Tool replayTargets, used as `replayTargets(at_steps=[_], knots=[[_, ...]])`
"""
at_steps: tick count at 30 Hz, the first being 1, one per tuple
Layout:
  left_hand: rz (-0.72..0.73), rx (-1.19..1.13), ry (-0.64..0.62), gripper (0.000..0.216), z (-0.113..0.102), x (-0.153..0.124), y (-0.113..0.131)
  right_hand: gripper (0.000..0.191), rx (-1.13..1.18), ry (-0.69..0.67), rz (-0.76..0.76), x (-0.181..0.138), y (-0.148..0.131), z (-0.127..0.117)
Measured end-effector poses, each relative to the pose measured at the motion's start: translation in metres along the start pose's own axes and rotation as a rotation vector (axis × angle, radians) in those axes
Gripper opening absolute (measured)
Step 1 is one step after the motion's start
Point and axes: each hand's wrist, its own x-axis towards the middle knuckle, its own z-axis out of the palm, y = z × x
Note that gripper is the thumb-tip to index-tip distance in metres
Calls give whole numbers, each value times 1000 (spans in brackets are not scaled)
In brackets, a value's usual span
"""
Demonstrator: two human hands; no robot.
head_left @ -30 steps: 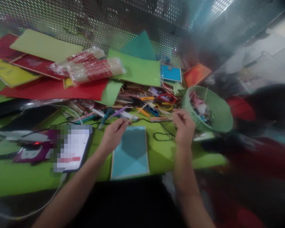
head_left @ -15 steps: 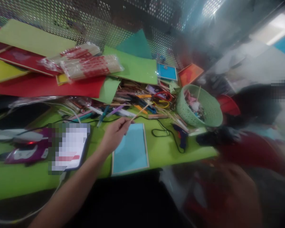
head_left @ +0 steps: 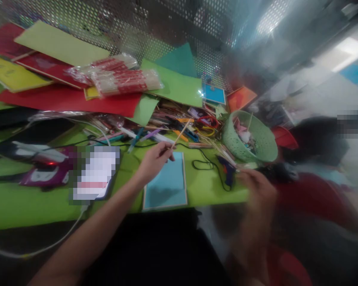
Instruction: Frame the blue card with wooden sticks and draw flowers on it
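My left hand (head_left: pixel 156 159) is closed in a pinch on a thin wooden stick (head_left: pixel 181 134), which points up and to the right. Beneath that hand lies a light blue sheet (head_left: pixel 167 190) with thin pale strips along its edges. My right hand (head_left: pixel 261 188) is at the right edge of the table, its fingers close to a dark blue glue gun (head_left: pixel 228 172). Motion smears those fingers, so I cannot tell whether they touch the gun or hold anything. The gun's black cord curls across the green tabletop (head_left: pixel 203 186).
A green basket (head_left: pixel 264 139) of scraps stands at the back right. Scissors (head_left: pixel 207 123), pens and many sticks are heaped behind the sheet. Left are a phone (head_left: pixel 95 174) on a white cable and a purple object (head_left: pixel 44 176). Coloured sheets and bagged sticks (head_left: pixel 128 81) lie behind.
My right hand has risen from low at the right to beside the glue gun. My left hand, still with the stick, has shifted slightly right. The camera view has moved a little.
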Motion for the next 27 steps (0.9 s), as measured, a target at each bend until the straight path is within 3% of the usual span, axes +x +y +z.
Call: replayTargets(at_steps=[4, 7, 9, 12, 15, 18, 21, 27], knots=[[11, -39, -55, 24, 8, -1, -4, 18, 346, -357, -116, 21, -31, 90], [29, -41, -84, 24, 10, -1, -8, 23, 489, -434, -45, 31, -51, 139], [45, -26, -85, 23, 10, -1, -11, 20, 532, -450, -3, 35, -60, 157], [64, 26, -47, 20, 7, 1, -12, 18, 589, -486, -8, 39, -66, 167], [68, 118, 105, 19, -5, 4, -11, 13, 599, -487, -101, 46, -65, 168], [43, 216, 326, 26, -27, 9, -9, 4, 426, -508, -305, 55, -58, 170], [6, 348, 443, 26, -48, 11, -8, 13, 171, -619, -535, 60, -48, 177], [-74, 670, 372, 15, -57, 9, -9, 21, -147, -717, -671, 55, -34, 193]])
